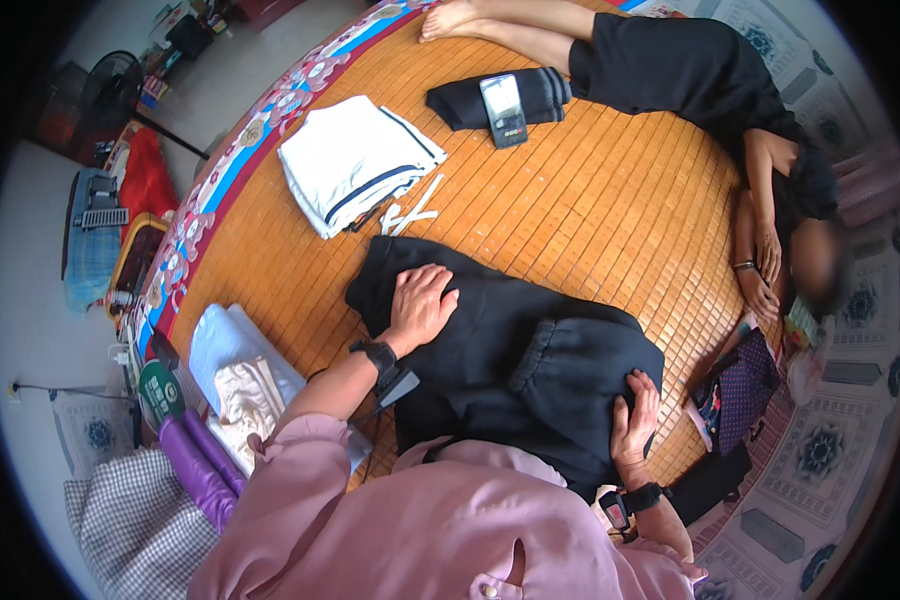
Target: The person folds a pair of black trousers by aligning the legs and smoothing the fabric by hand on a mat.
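Note:
A black garment (490, 320), which looks like trousers, lies partly folded on the bamboo mat right in front of me. One gathered, elastic-looking cuff (536, 355) is turned back across its right half. My left hand (422, 305) rests flat on the upper left part of the cloth, fingers stretched out. At the right edge, my right hand (634, 425) lies on the fabric with its fingers apart. Neither hand grips anything that I can see. The garment's near edge is hidden against my pink shirt.
Beyond the garment sit a white folded garment pile (345, 165) with white drawstrings, a dark folded cloth (455, 103) and a phone (504, 112). Another person (670, 65) lies at the far right. Light blue clothing (215, 335) is on the left, a dotted purple cloth (745, 385) on the right.

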`<state>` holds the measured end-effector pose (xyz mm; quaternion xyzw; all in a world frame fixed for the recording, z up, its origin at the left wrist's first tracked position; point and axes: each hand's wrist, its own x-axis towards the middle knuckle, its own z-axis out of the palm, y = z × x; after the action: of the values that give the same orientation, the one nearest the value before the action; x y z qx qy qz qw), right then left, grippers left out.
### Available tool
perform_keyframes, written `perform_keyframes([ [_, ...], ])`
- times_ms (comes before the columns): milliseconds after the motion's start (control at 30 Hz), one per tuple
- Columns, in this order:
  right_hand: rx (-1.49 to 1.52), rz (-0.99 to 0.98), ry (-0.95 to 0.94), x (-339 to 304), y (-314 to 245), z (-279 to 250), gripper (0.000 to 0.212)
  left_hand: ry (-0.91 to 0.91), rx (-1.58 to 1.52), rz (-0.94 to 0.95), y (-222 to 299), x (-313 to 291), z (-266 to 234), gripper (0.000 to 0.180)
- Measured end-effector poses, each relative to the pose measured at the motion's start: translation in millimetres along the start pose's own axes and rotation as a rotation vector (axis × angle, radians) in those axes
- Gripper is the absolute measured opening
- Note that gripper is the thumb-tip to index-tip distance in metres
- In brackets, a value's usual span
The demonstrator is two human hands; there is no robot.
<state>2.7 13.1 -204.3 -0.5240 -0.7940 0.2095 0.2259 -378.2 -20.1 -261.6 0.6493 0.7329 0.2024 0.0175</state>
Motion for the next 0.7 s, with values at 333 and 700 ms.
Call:
perform_keyframes([
  [333, 0.020, -0.025, 0.060, -44, 11, 23, 0.031, -0.436, -0.397, -0.528, -27, 2, 5, 0.048],
  [700, 0.003, -0.066, 0.097, -49, 25, 13, 0.031, 0.020, -0.150, -0.487, -53, -85, 10, 0.043],
])
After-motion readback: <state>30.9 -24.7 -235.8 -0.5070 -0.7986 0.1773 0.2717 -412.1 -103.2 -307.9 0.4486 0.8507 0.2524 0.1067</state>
